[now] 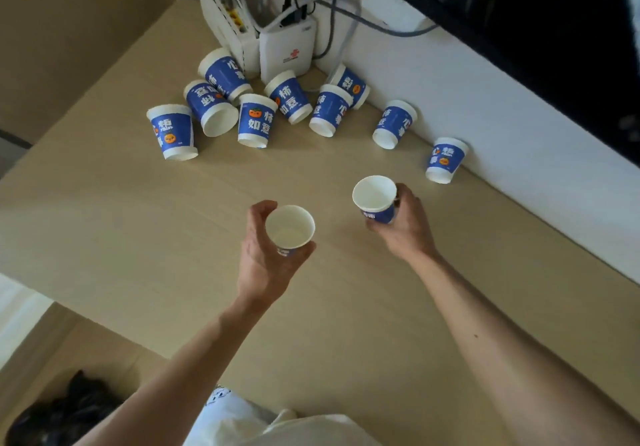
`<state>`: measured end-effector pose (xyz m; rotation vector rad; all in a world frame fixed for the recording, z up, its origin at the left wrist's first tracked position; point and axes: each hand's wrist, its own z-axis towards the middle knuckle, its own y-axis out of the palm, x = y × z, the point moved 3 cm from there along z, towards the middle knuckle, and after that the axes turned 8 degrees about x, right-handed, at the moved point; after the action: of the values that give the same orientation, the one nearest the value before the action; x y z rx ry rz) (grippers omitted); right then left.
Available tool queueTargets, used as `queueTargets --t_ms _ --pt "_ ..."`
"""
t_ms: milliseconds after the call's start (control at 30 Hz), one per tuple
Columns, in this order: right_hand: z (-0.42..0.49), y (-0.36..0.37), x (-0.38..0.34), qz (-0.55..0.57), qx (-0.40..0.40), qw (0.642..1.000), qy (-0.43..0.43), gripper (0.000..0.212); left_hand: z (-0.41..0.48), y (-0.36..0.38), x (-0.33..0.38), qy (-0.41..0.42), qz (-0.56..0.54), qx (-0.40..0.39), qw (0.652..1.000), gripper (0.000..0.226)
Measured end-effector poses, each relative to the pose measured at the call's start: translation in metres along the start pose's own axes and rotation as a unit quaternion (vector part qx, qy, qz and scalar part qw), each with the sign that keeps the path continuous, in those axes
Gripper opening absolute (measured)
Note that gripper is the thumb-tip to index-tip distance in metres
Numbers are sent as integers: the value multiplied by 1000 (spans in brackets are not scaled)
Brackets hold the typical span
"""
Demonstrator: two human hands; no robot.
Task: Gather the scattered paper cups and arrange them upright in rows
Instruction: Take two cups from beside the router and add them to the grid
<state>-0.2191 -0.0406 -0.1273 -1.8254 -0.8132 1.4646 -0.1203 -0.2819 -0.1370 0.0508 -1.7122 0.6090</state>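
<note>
Two paper cups held upright, mouths up, over table (104,224) centre: left cup (290,230) clamped in left hand (268,258), axis near vertical; right cup (375,199) clamped in right hand (405,224), tilted slightly toward 11 o'clock. Hands apart. Remaining cups (256,120) clustered at 12 o'clock, mostly rim-down, some tipped. Stray cup (446,160) at 2 o'clock by wall (485,127). White router boxes (287,51), cables behind cluster.

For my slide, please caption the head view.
Both hands, left and right, hold blue-and-white paper cups above a beige table.
</note>
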Motion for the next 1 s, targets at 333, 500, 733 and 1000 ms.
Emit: queueTargets --t_ms 333,500,733,1000 --pt "-181 -76 100 258 196 927 188 56 -94 59 89 81 -46 -90 992 69" --pt "-271 -111 156 328 273 873 236 60 -202 102 112 93 -57 -144 983 68" --pt "-393 -171 236 404 362 802 250 66 -362 165 147 102 -100 -217 966 62" --pt "-484 -231 318 429 437 736 288 65 -474 215 173 138 -91 -298 940 67"
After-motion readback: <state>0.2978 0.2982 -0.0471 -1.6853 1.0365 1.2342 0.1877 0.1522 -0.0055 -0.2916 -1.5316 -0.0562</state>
